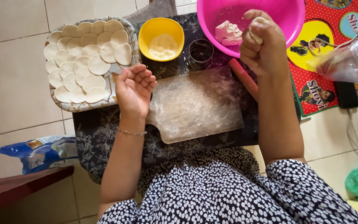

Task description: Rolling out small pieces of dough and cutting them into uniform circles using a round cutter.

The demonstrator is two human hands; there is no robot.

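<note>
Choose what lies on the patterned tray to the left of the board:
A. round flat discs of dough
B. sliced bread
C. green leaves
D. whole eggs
A: the tray holds many pale round dough discs in overlapping rows, just beside the open left hand.

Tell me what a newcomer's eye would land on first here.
The bright pink bowl at top holds a dough lump; the right hand is fisted on a dough piece beside it. At left, a tray is packed with dough discs. The left hand is open-palmed by the floured board.
</note>
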